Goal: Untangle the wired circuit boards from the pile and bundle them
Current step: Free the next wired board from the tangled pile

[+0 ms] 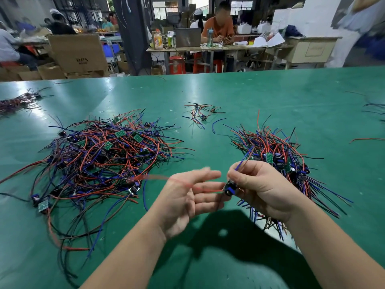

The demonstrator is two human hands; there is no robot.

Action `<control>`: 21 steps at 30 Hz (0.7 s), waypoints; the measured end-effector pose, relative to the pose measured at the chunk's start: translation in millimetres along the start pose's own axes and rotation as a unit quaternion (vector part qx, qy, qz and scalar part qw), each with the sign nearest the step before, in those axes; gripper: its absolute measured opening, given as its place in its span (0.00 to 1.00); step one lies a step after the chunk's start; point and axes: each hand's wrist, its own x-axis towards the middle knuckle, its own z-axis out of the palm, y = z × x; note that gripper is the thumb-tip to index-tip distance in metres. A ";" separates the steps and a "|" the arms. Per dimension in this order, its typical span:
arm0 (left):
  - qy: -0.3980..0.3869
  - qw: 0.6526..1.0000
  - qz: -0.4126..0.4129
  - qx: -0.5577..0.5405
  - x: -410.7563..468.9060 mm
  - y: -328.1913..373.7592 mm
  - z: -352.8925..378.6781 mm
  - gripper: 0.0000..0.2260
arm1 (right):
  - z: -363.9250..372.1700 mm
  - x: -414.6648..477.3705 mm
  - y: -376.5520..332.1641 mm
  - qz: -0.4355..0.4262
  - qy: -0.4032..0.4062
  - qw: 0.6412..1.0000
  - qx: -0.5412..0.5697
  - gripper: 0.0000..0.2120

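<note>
Board (229, 188) with wires pinched in right grip (260, 189), left grip (185, 201) spread loose under its red wire (210, 191)

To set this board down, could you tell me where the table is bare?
Bare table lies beyond the small cluster, toward the far edge, and between the tangled pile and the right heap. Both heaps are crowded.

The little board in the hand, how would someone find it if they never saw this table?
On the green table, look just right of the big tangled pile. There the right hand pinches one small board. It alone is held off the table, a red wire trailing left.
</note>
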 end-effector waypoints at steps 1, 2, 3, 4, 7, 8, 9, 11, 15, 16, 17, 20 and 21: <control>-0.005 1.000 -0.018 0.014 0.2 -1.4 -0.4 0.18 | 0.1 -0.7 0.6 0.007 -0.011 1.000 -0.018 0.04; -0.012 0.999 -0.014 0.038 0.6 -4.0 -0.5 0.20 | -0.4 -0.6 1.7 0.014 -0.018 0.999 -0.043 0.03; -0.015 0.998 -0.006 0.058 -0.8 -5.6 1.3 0.18 | 0.0 -0.3 2.4 0.020 -0.020 0.997 -0.076 0.01; -0.017 0.997 0.002 0.072 -1.5 -8.8 2.6 0.15 | -0.6 0.3 3.5 0.020 -0.019 0.993 -0.114 0.02; 0.002 0.994 0.007 0.112 0.2 -13.6 5.3 0.11 | -3.1 1.7 7.2 0.017 0.004 0.985 -0.173 0.04; -0.001 0.993 0.005 0.119 1.9 -14.7 4.3 0.11 | -3.8 2.1 8.1 0.017 0.014 0.984 -0.175 0.04; -0.005 0.993 -0.003 0.121 2.8 -14.4 3.2 0.11 | -3.8 2.7 7.8 0.020 0.029 0.985 -0.171 0.05; -0.018 0.991 -0.027 0.127 1.6 -11.9 1.7 0.13 | -6.2 5.2 5.4 0.027 0.074 0.986 -0.150 0.07; -0.067 0.981 -0.063 0.169 -3.2 -14.8 0.9 0.13 | -18.3 9.1 -6.7 0.002 0.176 0.981 -0.080 0.04; -0.078 0.978 -0.067 0.180 -3.6 -16.1 0.8 0.12 | -21.3 9.4 -9.1 -0.019 0.203 0.978 -0.050 0.04; -0.089 0.974 -0.071 0.194 -4.1 -17.1 0.6 0.10 | -23.7 10.0 -10.8 -0.047 0.229 0.972 -0.023 0.03; -0.124 0.956 -0.086 0.253 -7.2 -18.2 -0.7 0.07 | -28.5 12.5 -13.8 -0.139 0.278 0.947 0.077 0.04; -0.132 0.950 -0.091 0.267 -7.9 -18.6 -0.6 0.06 | -30.2 13.6 -15.3 -0.163 0.294 0.935 0.113 0.05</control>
